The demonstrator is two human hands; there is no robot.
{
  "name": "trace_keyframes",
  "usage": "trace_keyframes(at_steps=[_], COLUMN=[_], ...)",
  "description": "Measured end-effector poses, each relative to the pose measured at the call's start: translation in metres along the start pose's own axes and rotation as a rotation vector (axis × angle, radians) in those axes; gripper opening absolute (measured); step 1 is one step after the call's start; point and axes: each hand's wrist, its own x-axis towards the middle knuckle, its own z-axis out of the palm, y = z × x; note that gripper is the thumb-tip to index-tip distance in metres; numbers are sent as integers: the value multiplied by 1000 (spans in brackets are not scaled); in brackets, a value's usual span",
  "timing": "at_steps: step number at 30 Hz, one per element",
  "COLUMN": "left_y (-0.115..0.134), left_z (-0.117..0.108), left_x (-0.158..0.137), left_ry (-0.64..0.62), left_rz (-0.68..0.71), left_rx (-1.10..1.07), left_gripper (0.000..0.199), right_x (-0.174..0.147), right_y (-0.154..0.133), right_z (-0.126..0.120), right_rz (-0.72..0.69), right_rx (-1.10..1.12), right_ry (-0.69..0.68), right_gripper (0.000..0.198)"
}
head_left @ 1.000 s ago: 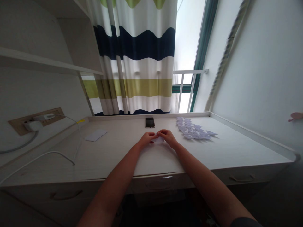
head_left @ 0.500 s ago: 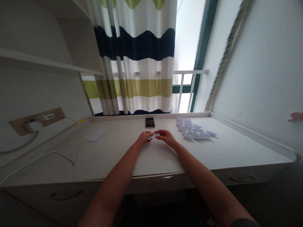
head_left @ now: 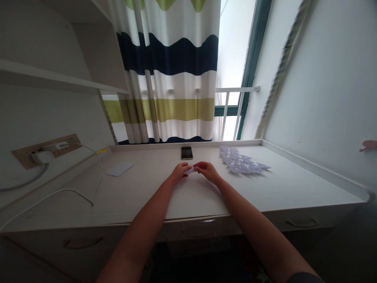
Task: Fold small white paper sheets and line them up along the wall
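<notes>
Between my two hands is a small folded piece of white paper (head_left: 191, 169), held just above the desk (head_left: 147, 196). My left hand (head_left: 179, 172) is closed on its left side. The fingertips of my right hand (head_left: 206, 169) pinch its right edge. My fingers cover much of the paper, so its exact folds cannot be made out. To the right lies a cluster of several folded white paper pieces (head_left: 241, 161) with pointed ends, set in rows. A flat white sheet or small stack of paper (head_left: 120, 169) rests at the left.
A dark phone (head_left: 186, 153) lies just beyond my hands. White cables (head_left: 70, 190) run across the desk's left side from a wall socket (head_left: 47, 149). A raised rim (head_left: 165, 146) borders the back, below a striped curtain (head_left: 176, 86). Drawers (head_left: 194, 232) line the front.
My right fingers have closed in on the paper's right edge, and more of the white paper shows between my hands. The other things on the desk have stayed put.
</notes>
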Motion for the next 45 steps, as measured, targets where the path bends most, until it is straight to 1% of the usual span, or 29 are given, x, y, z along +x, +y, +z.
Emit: trace_keyframes(at_steps=[5,8,12,17,20,23,27,31,36,41,45], left_y=[0,-3,-5,-3,-2,-2,-3,-1,0,-2,-2], left_z=[1,2,2,1,1,0,1,1,0,2,3], left_x=[0,1,3,2,0,0,1,0,-2,-1,0], left_ry=[-40,-73,-71,-54,-82,-80,-59,-69,-78,-74,-96], left_rz=[21,44,46,22,38,49,36,18,32,66,106], left_rx=[-1,-7,-1,15,33,48,28,3,14,62,83], left_gripper=[21,23,27,38,36,34,35,34,34,40,39], right_x=[-1,0,1,1,1,2,2,1,4,6,5], right_y=[1,3,5,6,7,6,5,5,9,12,11], right_z=[2,2,3,2,1,1,1,1,1,1,0], right_rz=[-17,-28,-23,-33,-39,-30,-21,-33,-15,6,5], right_rx=[-145,-181,-159,-145,-162,-167,-128,-94,-46,-33,-55], right_ry=[78,101,116,143,151,159,146,131,124,178,205], right_gripper=[20,19,20,19,19,19,18,18,20,22,21])
